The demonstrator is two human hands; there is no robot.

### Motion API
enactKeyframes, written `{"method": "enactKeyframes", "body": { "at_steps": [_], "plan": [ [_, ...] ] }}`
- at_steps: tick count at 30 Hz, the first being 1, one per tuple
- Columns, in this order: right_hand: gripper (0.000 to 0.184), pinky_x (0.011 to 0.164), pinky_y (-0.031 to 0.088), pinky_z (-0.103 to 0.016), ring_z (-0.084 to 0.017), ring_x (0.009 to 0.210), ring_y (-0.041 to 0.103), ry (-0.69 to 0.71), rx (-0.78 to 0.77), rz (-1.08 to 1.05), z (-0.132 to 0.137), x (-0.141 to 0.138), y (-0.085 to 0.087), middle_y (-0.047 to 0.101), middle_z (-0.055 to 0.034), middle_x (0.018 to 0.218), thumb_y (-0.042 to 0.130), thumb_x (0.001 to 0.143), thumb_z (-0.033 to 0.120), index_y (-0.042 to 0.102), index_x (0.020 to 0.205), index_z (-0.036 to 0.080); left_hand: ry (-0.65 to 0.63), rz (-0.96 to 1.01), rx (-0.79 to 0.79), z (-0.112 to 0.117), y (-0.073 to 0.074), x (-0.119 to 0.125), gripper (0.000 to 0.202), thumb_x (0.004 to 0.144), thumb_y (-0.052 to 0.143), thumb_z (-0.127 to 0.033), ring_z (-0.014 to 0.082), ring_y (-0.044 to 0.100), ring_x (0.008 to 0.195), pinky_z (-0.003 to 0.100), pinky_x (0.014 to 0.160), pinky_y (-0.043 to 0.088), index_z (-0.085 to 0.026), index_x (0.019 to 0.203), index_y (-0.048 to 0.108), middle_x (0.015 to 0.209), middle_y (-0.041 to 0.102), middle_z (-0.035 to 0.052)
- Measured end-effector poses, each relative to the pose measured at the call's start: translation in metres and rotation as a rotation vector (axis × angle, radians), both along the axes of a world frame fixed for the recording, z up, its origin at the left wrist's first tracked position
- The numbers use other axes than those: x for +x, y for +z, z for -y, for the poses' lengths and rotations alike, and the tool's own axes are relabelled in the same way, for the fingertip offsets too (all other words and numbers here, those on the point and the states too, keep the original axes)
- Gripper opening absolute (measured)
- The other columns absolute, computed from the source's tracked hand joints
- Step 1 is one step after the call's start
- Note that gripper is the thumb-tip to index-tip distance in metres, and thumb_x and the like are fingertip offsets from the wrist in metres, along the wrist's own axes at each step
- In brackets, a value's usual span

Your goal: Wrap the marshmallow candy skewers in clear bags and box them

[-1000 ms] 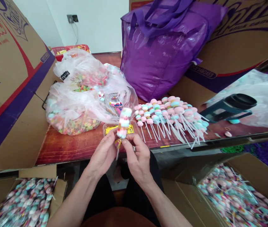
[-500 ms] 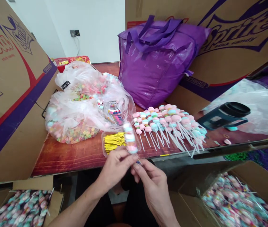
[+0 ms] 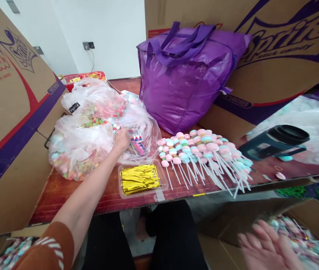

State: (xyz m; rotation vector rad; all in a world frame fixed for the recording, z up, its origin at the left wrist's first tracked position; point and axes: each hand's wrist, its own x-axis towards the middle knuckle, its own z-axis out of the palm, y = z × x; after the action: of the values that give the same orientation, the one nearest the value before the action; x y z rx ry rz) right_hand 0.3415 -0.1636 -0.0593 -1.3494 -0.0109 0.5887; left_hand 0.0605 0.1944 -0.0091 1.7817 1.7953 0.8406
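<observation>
My left hand (image 3: 122, 140) reaches over the table to the clear plastic bags. It is beside a small stack of printed plastic wrappers (image 3: 137, 144); its fingertips are hidden, so I cannot tell whether it grips anything. Low at the right, my right hand (image 3: 270, 245) is palm up with fingers apart, holding nothing. Below and beyond it, an open carton (image 3: 314, 210) contains wrapped marshmallow sticks (image 3: 300, 234). Unwrapped pink, white and blue marshmallow sticks (image 3: 196, 146) lie in a pile on the table. A shallow clear tray (image 3: 163, 182) of gold twist ties (image 3: 139, 178) sits near the front edge.
Bags of colourful sweets (image 3: 77, 150) fill the left of the table. Behind stands a purple zipped bag (image 3: 187, 82), with large cardboard boxes (image 3: 15, 93) on both sides. A dark mug (image 3: 274, 142) tilts at the right. Another carton of sticks (image 3: 14, 251) is low left.
The marshmallow stick has left both hands. My left hand has moved forward to the wrappers; my right has swung right and opened over the carton. The view has shifted slightly.
</observation>
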Motion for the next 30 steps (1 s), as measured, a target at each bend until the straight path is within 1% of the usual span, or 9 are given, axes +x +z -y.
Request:
{"method": "enactKeyframes", "body": {
  "at_steps": [3,6,11,14,17,22,26,28,30],
  "plan": [
    [0.030,0.047,0.039,-0.027,-0.011,0.052,0.045,0.079,0.126,0.100,-0.031,-0.051,0.021,0.062,-0.0016,0.071,0.080,0.068,0.039,0.073,0.090,0.019,0.045,0.083,0.013,0.003,-0.003,-0.003,0.013,0.072,0.065,-0.010,0.0283,0.062,0.100,0.037,0.087,0.042,-0.018,0.077,0.056,0.087,0.066,0.0101],
    [0.029,0.050,0.039,-0.025,-0.011,0.054,0.049,0.307,0.158,0.230,-0.058,-0.097,0.034,0.063,-0.0008,0.068,0.078,0.076,0.038,0.073,0.095,0.018,0.071,0.242,0.024,0.015,0.002,-0.007,0.010,0.077,0.061,-0.013,0.0202,0.062,0.081,0.032,0.079,0.044,-0.019,0.075,0.053,0.075,0.062,0.0038],
    [0.032,0.050,0.042,-0.024,-0.012,0.056,0.051,0.735,0.120,0.243,-0.098,-0.154,0.045,0.066,-0.0025,0.072,0.071,0.085,0.044,0.070,0.100,0.016,0.047,0.594,-0.029,0.071,0.012,-0.007,0.015,0.081,0.061,-0.026,0.0110,0.052,0.055,0.024,0.058,0.042,-0.018,0.076,0.050,0.062,0.054,-0.0027],
    [0.042,0.047,0.040,-0.023,-0.010,0.055,0.051,0.741,0.139,0.099,-0.121,-0.184,0.050,0.068,-0.0031,0.081,0.074,0.080,0.048,0.068,0.106,0.016,0.013,0.813,-0.067,0.121,0.012,0.000,0.023,0.076,0.069,-0.034,0.0101,0.056,0.059,0.023,0.060,0.046,-0.017,0.082,0.053,0.069,0.057,-0.0024],
    [0.041,0.052,0.042,-0.023,-0.012,0.065,0.056,0.682,0.210,-0.048,-0.135,-0.207,0.052,0.070,-0.0044,0.090,0.078,0.076,0.046,0.069,0.103,0.017,0.046,1.240,-0.110,0.168,0.011,0.011,0.034,0.065,0.082,-0.031,0.0078,0.057,0.064,0.020,0.063,0.046,-0.017,0.087,0.060,0.074,0.060,-0.0032],
    [0.022,0.056,0.038,-0.022,-0.009,0.061,0.047,0.524,0.259,-0.041,-0.130,-0.207,0.050,0.062,0.0023,0.073,0.078,0.075,0.035,0.069,0.080,0.017,0.090,1.492,-0.215,0.209,0.013,0.013,0.032,0.066,0.087,-0.026,0.0088,0.063,0.078,0.020,0.075,0.050,-0.018,0.089,0.067,0.086,0.068,-0.0007],
    [0.019,0.059,0.038,-0.023,-0.010,0.062,0.045,0.755,0.263,0.127,-0.113,-0.186,0.055,0.058,0.0028,0.070,0.071,0.082,0.034,0.067,0.077,0.017,0.035,1.611,-0.538,0.209,0.016,0.002,0.029,0.064,0.089,-0.029,0.0127,0.066,0.076,0.024,0.069,0.053,-0.015,0.083,0.072,0.087,0.073,0.0036],
    [0.021,0.061,0.038,-0.023,-0.011,0.064,0.044,0.829,0.240,0.232,-0.107,-0.179,0.057,0.055,0.0032,0.069,0.067,0.086,0.035,0.064,0.074,0.017,0.068,1.605,-0.575,0.207,0.017,0.001,0.031,0.057,0.092,-0.023,0.0116,0.065,0.071,0.023,0.065,0.053,-0.014,0.080,0.073,0.080,0.072,0.0023],
    [0.026,0.062,0.038,-0.023,-0.011,0.065,0.043,0.809,0.203,0.325,-0.103,-0.176,0.058,0.052,0.0035,0.068,0.063,0.089,0.037,0.060,0.072,0.018,0.099,1.581,-0.514,0.209,0.017,0.005,0.033,0.052,0.094,-0.018,0.0107,0.064,0.069,0.021,0.064,0.053,-0.013,0.078,0.074,0.077,0.072,0.0014]
  ]
}}
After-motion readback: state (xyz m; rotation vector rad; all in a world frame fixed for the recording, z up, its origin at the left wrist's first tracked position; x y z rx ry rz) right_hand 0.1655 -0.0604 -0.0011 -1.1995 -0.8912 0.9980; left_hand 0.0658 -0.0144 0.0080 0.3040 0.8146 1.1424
